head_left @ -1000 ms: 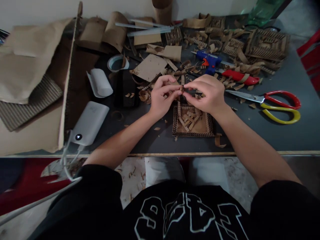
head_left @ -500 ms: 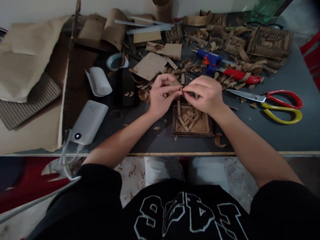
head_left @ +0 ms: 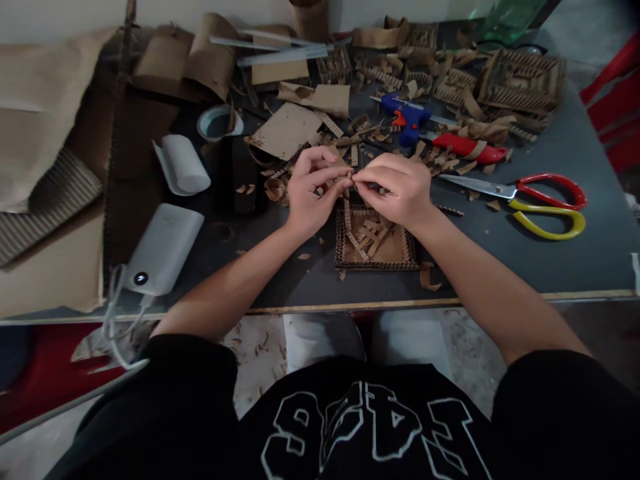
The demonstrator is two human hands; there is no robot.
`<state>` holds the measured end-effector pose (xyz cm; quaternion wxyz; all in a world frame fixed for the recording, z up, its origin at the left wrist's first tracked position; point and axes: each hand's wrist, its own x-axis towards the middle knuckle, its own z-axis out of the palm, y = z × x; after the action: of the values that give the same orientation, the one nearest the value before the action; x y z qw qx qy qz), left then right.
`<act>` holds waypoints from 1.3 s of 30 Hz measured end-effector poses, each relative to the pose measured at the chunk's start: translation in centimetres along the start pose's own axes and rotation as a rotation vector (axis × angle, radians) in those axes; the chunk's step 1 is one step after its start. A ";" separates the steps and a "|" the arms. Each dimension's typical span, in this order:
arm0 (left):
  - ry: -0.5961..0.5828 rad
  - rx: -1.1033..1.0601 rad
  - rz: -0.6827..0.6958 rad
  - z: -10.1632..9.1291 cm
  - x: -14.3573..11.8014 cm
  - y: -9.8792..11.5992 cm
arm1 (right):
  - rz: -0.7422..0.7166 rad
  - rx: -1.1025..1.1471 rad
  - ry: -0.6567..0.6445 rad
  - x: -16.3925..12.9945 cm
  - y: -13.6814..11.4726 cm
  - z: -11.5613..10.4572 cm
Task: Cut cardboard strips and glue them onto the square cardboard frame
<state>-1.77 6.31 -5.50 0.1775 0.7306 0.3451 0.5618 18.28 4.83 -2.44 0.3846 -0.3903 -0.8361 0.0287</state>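
My left hand [head_left: 311, 192] and my right hand [head_left: 395, 189] meet fingertip to fingertip above the table, both pinching one small cardboard strip [head_left: 349, 179]. Directly beneath them lies a square cardboard tray [head_left: 375, 261] with a corrugated border and several short strips loose inside it. Most of the pinched piece is hidden by my fingers.
Red and yellow scissors [head_left: 543, 203] lie to the right, a blue glue gun [head_left: 407, 118] and a red cutter [head_left: 465, 147] beyond my hands. A white power bank [head_left: 163, 249] with a cable sits at the left, near a paper roll [head_left: 185, 165], tape [head_left: 217, 123] and cardboard sheets [head_left: 50, 127].
My hands stay pinched on the strip with only small finger shifts. The whole view has slid slightly left and down as my head moved.
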 end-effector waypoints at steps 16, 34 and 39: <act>0.044 0.013 0.019 0.2 -0.1 -1.6 | 0.023 -0.035 0.014 0.2 -0.3 -0.3; -0.026 -0.066 0.025 0.2 -0.1 -1.6 | 0.002 0.046 -0.035 0.5 -0.7 -0.6; 0.019 -0.092 -0.026 0.3 0.0 -1.6 | 0.038 0.107 -0.002 0.6 -0.6 -0.6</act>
<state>-1.97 7.45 -6.58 0.2148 0.7117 0.3300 0.5818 18.05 4.63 -1.44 0.4035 -0.3847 -0.8262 0.0810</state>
